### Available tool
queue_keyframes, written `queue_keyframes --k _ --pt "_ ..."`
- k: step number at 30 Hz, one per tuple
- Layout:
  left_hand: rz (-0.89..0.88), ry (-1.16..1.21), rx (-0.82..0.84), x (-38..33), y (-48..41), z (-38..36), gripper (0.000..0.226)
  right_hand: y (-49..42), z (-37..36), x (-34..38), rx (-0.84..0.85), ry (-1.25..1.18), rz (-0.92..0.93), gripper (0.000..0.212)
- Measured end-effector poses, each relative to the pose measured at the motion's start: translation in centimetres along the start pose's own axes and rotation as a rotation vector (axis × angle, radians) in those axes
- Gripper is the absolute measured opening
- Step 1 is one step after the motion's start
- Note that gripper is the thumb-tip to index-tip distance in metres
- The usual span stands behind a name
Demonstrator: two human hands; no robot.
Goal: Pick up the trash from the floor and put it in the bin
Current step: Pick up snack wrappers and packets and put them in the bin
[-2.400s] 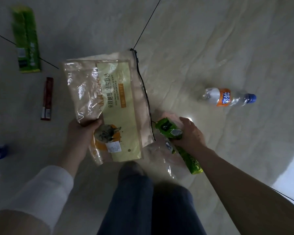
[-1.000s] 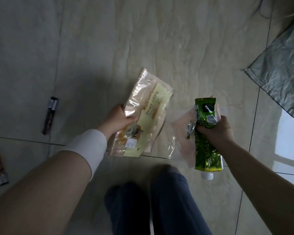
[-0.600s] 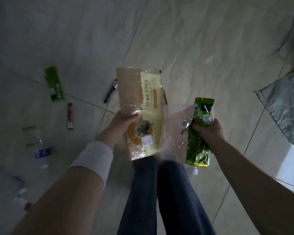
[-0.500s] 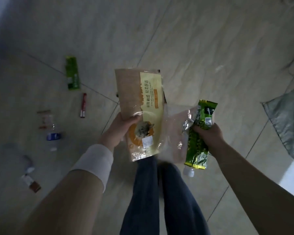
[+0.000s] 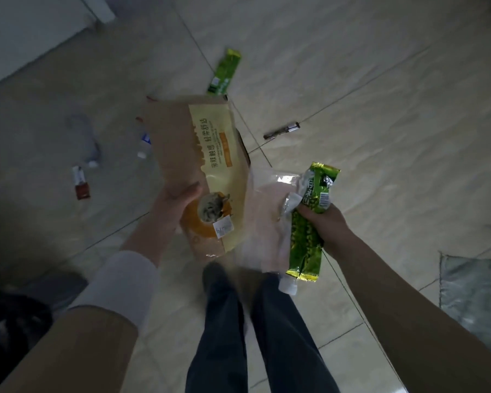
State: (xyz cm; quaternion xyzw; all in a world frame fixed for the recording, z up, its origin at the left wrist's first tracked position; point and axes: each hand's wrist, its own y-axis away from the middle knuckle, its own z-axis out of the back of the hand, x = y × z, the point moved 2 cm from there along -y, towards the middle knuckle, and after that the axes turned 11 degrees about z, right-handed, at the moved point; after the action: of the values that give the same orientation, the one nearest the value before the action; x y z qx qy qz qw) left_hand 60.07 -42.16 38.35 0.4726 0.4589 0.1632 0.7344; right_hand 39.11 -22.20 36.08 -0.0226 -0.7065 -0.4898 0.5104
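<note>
Your left hand clamps the tan bag, your right hand grips the green packet and clear wrappers; no bin shows, though a dark shape sits low left.

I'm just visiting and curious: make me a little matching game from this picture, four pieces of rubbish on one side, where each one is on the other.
Things:
1. large yellow and tan bag
2. crumpled green snack packet
3. flat green wrapper
4. small red and white packet

Places:
A. on the floor, far left
B. held in the left hand
C. on the floor, beyond the big bag
D. gripped in the right hand

Pairs: 1-B, 2-D, 3-C, 4-A
</note>
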Motion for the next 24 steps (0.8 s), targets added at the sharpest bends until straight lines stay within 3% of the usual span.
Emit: queue_keyframes --k 5,9,12,14,16,18,24 --pt "-0.068 0.175 -0.114 2.1 3.8 6.5 0.02 2.0 -7.9 0.9 0.138 0.086 0.003 0.028" --pt "-0.058 0.242 -0.19 4.7 6.7 11.2 0.041 4.0 -14.6 0.6 0.21 0.222 -0.015 0.041" --pt "0.011 0.26 -0.271 7.6 8.2 15.7 0.07 5.6 -19.7 -1.2 0.232 0.323 -0.241 0.037" --pt "0.061 0.279 -0.324 9.6 8.6 17.9 0.071 6.7 -21.3 -2.5 0.265 0.388 -0.512 0.031" --pt "0.103 0.313 -0.39 12.3 9.6 21.5 0.071 8.1 -23.6 -4.4 0.271 0.38 -0.659 0.032" --pt "0.128 0.347 -0.423 15.1 10.4 25.1 0.074 9.6 -25.7 -6.5 0.262 0.342 -0.701 0.041" --pt "0.198 0.425 -0.524 22.1 14.2 34.6 0.073 15.1 -33.3 -10.4 0.348 0.356 -0.733 0.031"
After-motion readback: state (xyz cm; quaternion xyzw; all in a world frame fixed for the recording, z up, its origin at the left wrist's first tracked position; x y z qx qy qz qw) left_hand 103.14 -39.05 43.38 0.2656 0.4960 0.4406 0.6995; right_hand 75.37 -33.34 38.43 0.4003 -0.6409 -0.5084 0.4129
